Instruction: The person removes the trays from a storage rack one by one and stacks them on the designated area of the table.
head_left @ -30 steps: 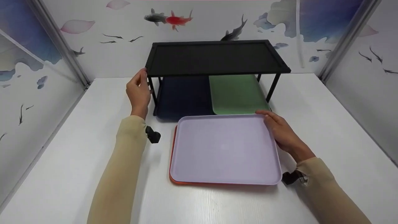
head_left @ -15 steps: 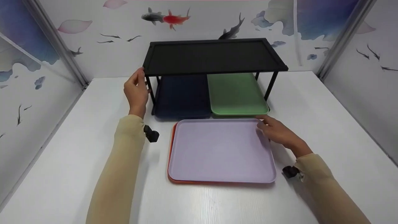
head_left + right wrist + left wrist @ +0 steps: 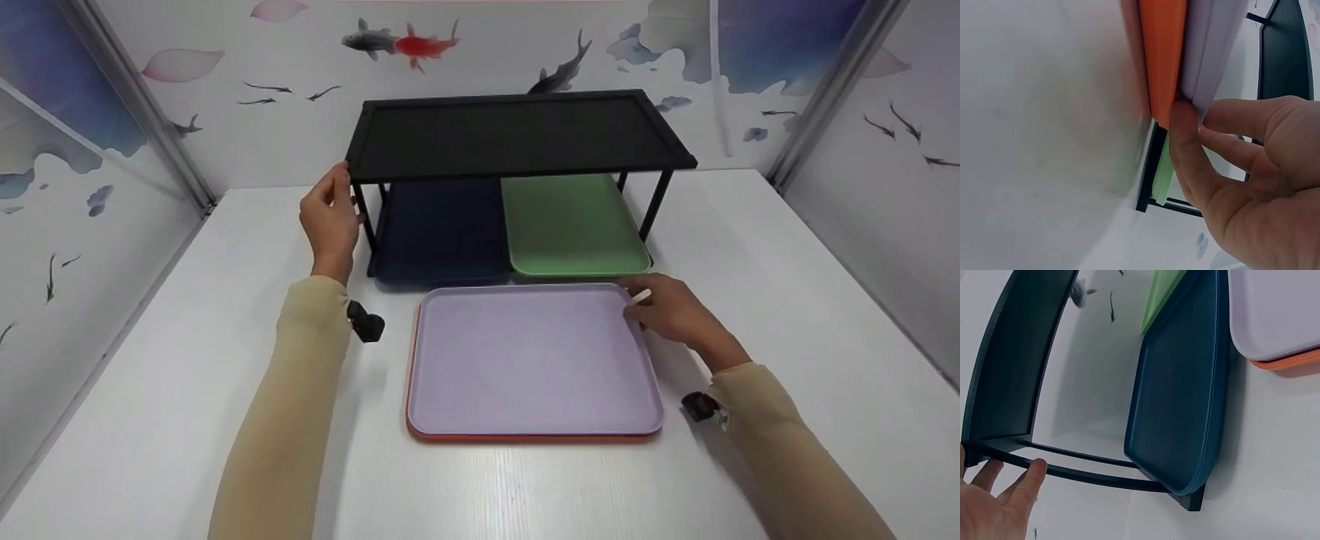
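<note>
A black rack (image 3: 517, 135) with thin legs stands at the back; my left hand (image 3: 330, 221) holds its front left corner, fingers around the upper leg in the left wrist view. In front of the rack lies a lilac tray (image 3: 532, 360) stacked on an orange tray (image 3: 525, 438), whose edge shows along the front and left. My right hand (image 3: 671, 311) pinches the lilac tray's far right corner. In the right wrist view, one fingertip sits at the seam between the lilac and orange trays, the other fingers at the lilac rim.
Under the rack, a dark blue tray (image 3: 442, 232) lies at left and a green tray (image 3: 574, 225) at right, side by side. Their front edges come close to the lilac tray's far edge. White walls (image 3: 277, 142) with painted fish enclose the white table (image 3: 187, 360).
The lilac tray has shifted slightly left and lies more squarely over the orange one. My right hand moved left with it, thumb and finger now spread at the corner. The left hand keeps its place.
</note>
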A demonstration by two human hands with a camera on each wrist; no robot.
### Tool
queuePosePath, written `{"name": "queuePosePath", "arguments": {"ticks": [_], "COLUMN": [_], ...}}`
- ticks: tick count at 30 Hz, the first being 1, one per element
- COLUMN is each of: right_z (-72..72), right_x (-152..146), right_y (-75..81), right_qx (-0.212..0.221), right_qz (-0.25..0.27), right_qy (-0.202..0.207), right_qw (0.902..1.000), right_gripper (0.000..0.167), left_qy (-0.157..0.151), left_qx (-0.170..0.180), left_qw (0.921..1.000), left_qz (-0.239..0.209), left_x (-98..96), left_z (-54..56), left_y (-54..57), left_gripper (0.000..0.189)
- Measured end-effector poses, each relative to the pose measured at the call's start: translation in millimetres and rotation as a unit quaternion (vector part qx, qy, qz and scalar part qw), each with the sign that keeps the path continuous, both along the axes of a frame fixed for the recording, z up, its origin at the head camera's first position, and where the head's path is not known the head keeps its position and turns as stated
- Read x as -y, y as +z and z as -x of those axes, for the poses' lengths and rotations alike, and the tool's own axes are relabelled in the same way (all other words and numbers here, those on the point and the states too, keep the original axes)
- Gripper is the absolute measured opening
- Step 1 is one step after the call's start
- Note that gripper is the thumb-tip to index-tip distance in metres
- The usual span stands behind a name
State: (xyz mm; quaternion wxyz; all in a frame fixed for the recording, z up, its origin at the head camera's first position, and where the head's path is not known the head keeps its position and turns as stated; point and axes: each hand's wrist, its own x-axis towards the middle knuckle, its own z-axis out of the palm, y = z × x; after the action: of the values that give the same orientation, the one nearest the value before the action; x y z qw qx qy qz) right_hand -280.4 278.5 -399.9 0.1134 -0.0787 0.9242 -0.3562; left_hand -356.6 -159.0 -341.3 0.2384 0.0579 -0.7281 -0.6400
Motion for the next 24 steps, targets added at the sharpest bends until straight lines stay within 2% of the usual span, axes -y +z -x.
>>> {"name": "queuePosePath", "arguments": {"ticks": [6,11,18,24], "right_z": [2.5,2.8,3.0,2.3], "right_x": [-4.3,-5.5,-4.8,-2.7], "right_y": [-6.3,-7.3,-7.4,-7.2], "right_qx": [0.012,0.029,0.053,0.054], "right_qz": [0.014,0.034,0.015,0.003], "right_qy": [-0.003,0.01,0.006,0.003], "right_qw": [0.9998,0.9989,0.9985,0.9985], "right_gripper": [0.052,0.055,0.054,0.054], "left_qy": [-0.002,-0.001,-0.005,-0.01], "left_qx": [0.0,0.006,0.011,0.003], "left_qw": [1.0,1.0,0.9999,0.9999], "left_qz": [0.004,0.001,0.003,0.003], "left_x": [0.4,2.2,2.9,3.1], "left_z": [-0.8,-0.5,-1.4,-2.4], "left_y": [0.8,1.2,0.0,-0.3], "left_gripper": [0.041,0.041,0.042,0.043]}}
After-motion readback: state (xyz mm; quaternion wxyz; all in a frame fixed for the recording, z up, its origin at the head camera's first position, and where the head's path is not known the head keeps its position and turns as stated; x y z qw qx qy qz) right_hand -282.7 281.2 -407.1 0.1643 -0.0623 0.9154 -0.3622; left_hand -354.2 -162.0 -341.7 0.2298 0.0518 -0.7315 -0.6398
